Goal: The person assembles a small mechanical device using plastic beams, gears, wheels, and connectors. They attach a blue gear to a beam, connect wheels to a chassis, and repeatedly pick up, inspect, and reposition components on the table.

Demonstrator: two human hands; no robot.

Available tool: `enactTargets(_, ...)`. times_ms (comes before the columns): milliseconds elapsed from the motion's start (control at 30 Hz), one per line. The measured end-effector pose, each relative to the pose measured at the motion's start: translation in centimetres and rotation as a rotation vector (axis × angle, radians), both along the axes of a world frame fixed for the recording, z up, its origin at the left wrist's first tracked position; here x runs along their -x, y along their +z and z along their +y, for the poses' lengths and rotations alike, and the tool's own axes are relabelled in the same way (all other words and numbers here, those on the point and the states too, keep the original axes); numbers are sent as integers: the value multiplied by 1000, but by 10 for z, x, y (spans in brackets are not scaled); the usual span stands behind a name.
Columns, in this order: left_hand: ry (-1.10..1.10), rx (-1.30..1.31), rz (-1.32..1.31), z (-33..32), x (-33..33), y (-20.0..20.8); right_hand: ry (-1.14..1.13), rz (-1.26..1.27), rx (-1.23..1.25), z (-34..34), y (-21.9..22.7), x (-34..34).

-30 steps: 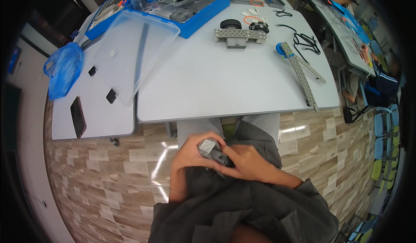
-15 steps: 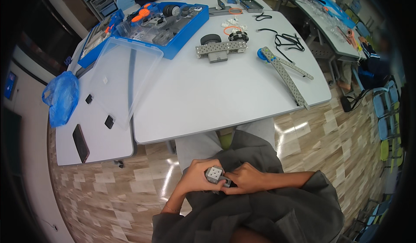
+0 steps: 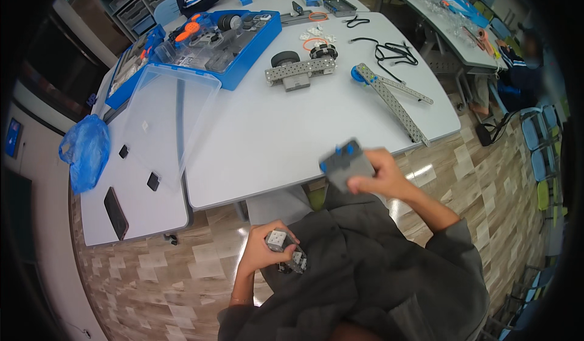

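Over my lap, my left hand [image 3: 258, 253] is closed around a light grey building-kit part [image 3: 277, 239] with holes in its square end. Darker grey pieces [image 3: 297, 262] stick out below its thumb. My right hand [image 3: 386, 175] is raised at the table's front edge. Its thumb and fingers grip a boxy grey kit block [image 3: 348, 169] with blue pegs on its top and left side. The block is tilted and slightly blurred. Further back on the table stands a grey beam assembly [image 3: 301, 70] with two black wheels.
On the white table [image 3: 261, 140] lie long grey perforated beams [image 3: 395, 107] and black cables [image 3: 389, 52]. A blue parts case [image 3: 243, 67] stands at the left, its clear lid [image 3: 164, 122] in front. Nearby are a phone [image 3: 115, 213] and a blue plastic bag [image 3: 85, 152]. Other people sit beyond.
My hands were together at my lap over the grey part. My right hand has moved away, up and right, and now holds the block with blue pegs. The left has shifted slightly left.
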State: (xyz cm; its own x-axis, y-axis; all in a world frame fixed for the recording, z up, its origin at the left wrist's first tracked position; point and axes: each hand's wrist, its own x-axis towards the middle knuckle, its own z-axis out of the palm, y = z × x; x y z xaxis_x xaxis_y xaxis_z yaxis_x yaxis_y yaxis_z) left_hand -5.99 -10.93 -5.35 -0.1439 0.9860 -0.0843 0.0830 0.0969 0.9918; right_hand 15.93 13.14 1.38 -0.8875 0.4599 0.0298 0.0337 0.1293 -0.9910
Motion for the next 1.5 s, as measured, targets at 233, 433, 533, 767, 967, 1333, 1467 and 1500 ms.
enactTargets(233, 66, -27, -117, -7, 9, -16, -38, 89, 119, 42, 15, 75)
enactTargets(433, 110, -45, -104, -14, 11, -23, -35, 181, 144, 48, 15, 117)
enactTargets(533, 136, -63, -166, -17, 12, -24, -10, 139, 158, 48, 7, 127)
enactTargets(767, 298, -295, -260, -13, 32, 8, -80, -21, -1, 50, -9, 131)
enactTargets(967, 514, -471, -437, 15, 36, 39, -130, 51, 59, 109, 32, 135)
enactTargets(1333, 768, -493, -685, 48, 11, 33, -730, -85, 172, 344, 13, 252)
enactTargets(1467, 778, -442, -750, 51, 12, 24, -937, -268, -100, 361, -2, 292)
enactTargets(1500, 762, -457, -760, 51, 12, 23, -909, -322, -217, 363, -1, 299)
